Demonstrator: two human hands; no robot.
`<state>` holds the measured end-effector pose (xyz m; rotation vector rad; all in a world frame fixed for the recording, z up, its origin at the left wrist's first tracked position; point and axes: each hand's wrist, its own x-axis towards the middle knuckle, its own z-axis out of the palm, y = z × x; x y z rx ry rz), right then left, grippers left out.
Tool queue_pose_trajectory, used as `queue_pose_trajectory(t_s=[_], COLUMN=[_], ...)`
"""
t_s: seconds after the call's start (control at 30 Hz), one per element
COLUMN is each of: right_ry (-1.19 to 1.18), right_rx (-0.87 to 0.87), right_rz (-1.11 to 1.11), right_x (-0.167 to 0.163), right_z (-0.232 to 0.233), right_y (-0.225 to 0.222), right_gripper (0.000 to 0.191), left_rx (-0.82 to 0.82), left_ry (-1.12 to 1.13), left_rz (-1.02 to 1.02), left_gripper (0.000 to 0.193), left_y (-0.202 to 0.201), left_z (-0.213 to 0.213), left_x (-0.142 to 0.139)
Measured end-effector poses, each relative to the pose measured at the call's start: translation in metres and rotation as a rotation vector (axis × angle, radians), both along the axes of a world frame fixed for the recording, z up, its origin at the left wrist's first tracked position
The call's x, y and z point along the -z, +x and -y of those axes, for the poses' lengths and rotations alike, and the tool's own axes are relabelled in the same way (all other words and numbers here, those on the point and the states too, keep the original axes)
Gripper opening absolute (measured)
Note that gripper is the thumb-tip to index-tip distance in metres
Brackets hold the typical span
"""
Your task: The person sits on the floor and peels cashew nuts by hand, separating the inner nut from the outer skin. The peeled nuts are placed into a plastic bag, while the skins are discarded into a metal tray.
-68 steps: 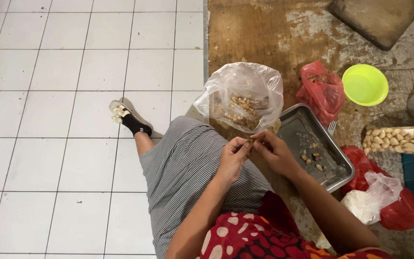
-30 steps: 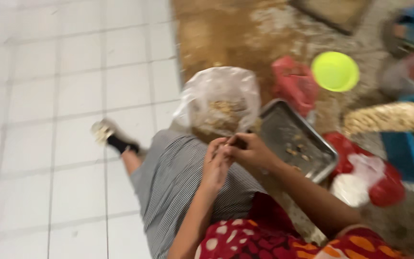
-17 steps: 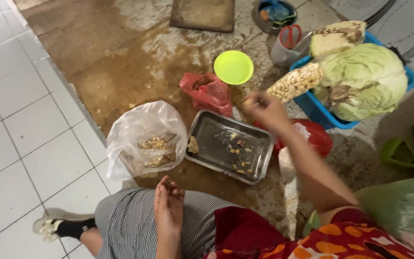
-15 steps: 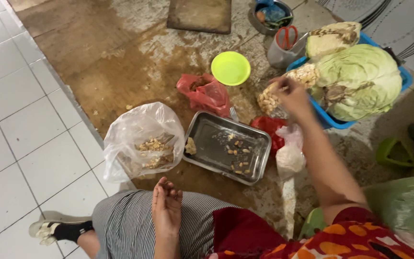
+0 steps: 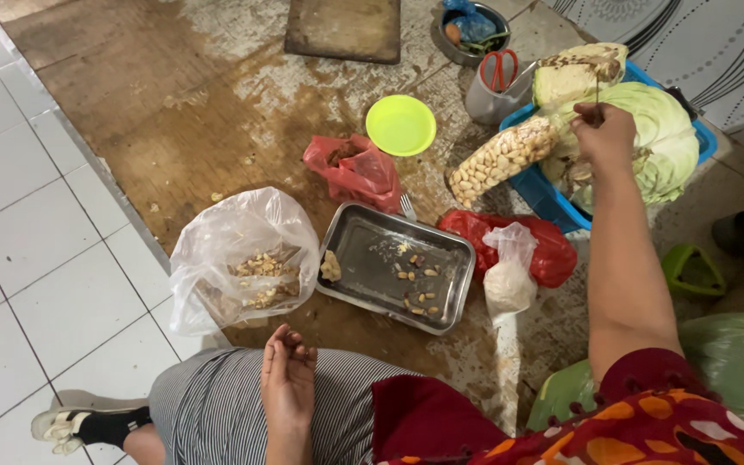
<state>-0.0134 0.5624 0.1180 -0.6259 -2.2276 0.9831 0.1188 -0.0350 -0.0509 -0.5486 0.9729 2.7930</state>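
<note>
Head view: at the upper right of the frame our right hand [image 5: 603, 133] reaches out over the blue basket [image 5: 534, 184], where a clear bag of peanuts [image 5: 503, 158] leans against a pale green cabbage [image 5: 656, 138]. The fingers are closed in a pinch, seemingly on a thin dark stem or strip that rises above the knuckles; what exactly the grip has, we cannot tell. The bag of peanuts lies just left of the hand, its lower end hanging over the basket's edge.

To take the bag well, we judge it best to grip it near the middle or the knotted end and lift it clear of the cabbage, so the thin plastic does not tear or spill.

Our right arm is stretched nearly straight from the lower right, forearm bare, wrist bent slightly down. Our left hand [image 5: 286, 379] rests on the striped skirt [image 5: 208, 413] at the lower centre, fingers loosely curled, with perhaps a small dark bit at the fingertips.

Outward on the wet floor [image 5: 174, 112]: a metal tray [image 5: 398, 267] with scattered nuts, a clear bag of shells [image 5: 238, 263] to its left, two red bags [image 5: 355, 168], a lime plate [image 5: 400, 125], and a cup holding red scissors [image 5: 497, 73].
</note>
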Motion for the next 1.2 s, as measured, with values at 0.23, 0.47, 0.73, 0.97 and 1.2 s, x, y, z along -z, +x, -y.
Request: queue_pose_trajectory(t_s=[0.23,0.47,0.73,0.97,1.2], right_ry=[0.015,-0.052,0.129,0.286,0.359], right_rx=[-0.210,-0.557,-0.774,-0.768,-0.727], right_rz=[-0.203,0.200,0.592,0.730,0.611], right_x=[0.005,0.067,0.163,0.184,0.187], right_z=[0.061,0.184,0.234,0.243,0.254], right_y=[0.000,-0.025,-0.015,0.030,0.044], right_gripper=[0.019,0.018,0.024,0.027,0.027], left_rx=[0.020,-0.011,0.002,-0.015,-0.016], left_ry=[0.095,0.054,0.091,0.107,0.128], left_rz=[-0.066,-0.064,-0.196,-0.082,-0.103], left_gripper=[0.028,0.019,0.038,0.038,0.033], left_y=[0.002,0.003,0.005,0.003,0.004], left_z=[-0.001,-0.003,-0.003,-0.003,-0.002], left_x=[0.006,0.005,0.006,-0.004,-0.010])
